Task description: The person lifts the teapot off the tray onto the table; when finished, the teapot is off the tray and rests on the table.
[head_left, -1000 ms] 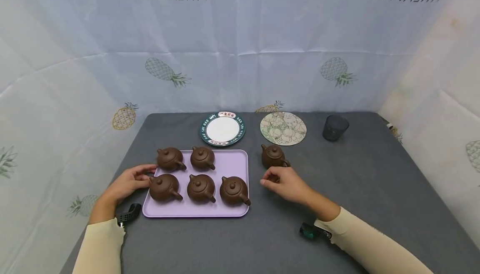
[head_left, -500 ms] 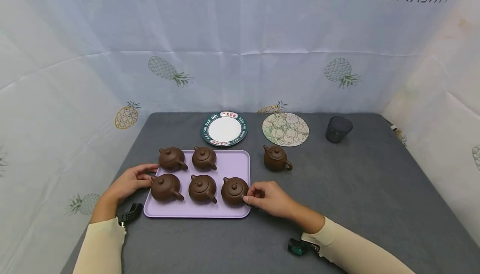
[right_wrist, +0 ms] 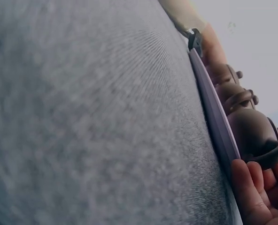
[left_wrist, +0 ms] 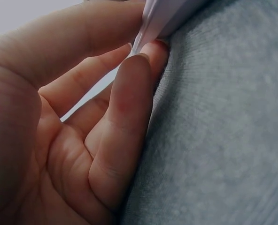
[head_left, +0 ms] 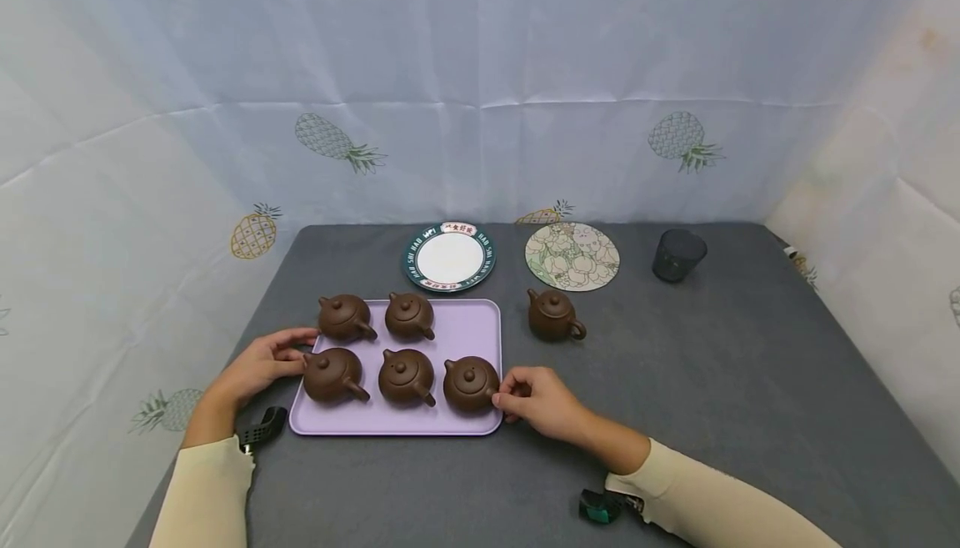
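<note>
A lilac tray point(head_left: 393, 424) on the table carries several brown clay teapots, three in its front row and two behind. My right hand point(head_left: 545, 402) pinches the handle of the front right teapot point(head_left: 469, 381). In the right wrist view the thumb lies on that handle and the other fingertips point(right_wrist: 242, 176) sit by the tray's rim. At the tray's left edge my left hand point(head_left: 258, 367) holds the rim, beside the left teapots point(head_left: 330, 374). The left wrist view shows its fingers point(left_wrist: 129, 93) around a pale strip of the tray.
Another brown teapot point(head_left: 552, 316) stands on the grey table point(head_left: 675, 381), right of the tray. Behind are a green-rimmed plate point(head_left: 450, 257), a round patterned mat point(head_left: 572, 257) and a dark cup point(head_left: 678, 255). A pineapple-print curtain point(head_left: 480, 156) encloses the table's back and sides.
My right hand has moved left and nearer from beside the teapot on the bare table, and has gripped the front right teapot's handle. That teapot has turned slightly. The left hand stays.
</note>
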### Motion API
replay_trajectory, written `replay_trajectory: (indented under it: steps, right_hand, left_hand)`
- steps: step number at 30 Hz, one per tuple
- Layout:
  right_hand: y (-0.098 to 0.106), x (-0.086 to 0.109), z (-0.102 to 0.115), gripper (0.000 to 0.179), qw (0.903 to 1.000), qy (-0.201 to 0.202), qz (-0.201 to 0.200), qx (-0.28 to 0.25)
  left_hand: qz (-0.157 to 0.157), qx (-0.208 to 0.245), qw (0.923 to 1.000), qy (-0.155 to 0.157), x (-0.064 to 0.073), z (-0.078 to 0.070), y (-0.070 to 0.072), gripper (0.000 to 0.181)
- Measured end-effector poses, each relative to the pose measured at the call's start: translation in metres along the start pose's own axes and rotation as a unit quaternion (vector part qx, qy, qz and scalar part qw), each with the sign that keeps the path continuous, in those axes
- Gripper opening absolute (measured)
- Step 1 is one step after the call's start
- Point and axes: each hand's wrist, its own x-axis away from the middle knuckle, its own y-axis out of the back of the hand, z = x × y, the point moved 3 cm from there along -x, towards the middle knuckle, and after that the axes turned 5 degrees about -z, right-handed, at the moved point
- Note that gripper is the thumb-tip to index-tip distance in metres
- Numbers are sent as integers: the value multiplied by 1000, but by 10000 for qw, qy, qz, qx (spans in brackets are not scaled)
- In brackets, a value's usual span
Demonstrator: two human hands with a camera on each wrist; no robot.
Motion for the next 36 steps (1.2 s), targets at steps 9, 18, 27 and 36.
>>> replay_trajectory:
  steps: [9, 18, 27, 36]
  right_hand:
    - [18, 6, 2, 13, 9999, -67, -148, -11]
    - [64, 12, 18, 13, 9980, 130, -542, 314]
    - [116, 23, 33, 16, 9943, 96, -1031, 254]
    - [161, 35, 35, 24, 9897, -48, -1376, 396]
  left_hand:
    - [48, -103, 9999, 72, -2, -2, -1, 54]
    - [43, -222, 9997, 59, -3, -4, 1, 51]
    - [56, -101, 9999, -24, 0, -3, 2, 51]
    - [6, -97, 9999, -68, 1, -2, 1, 51]
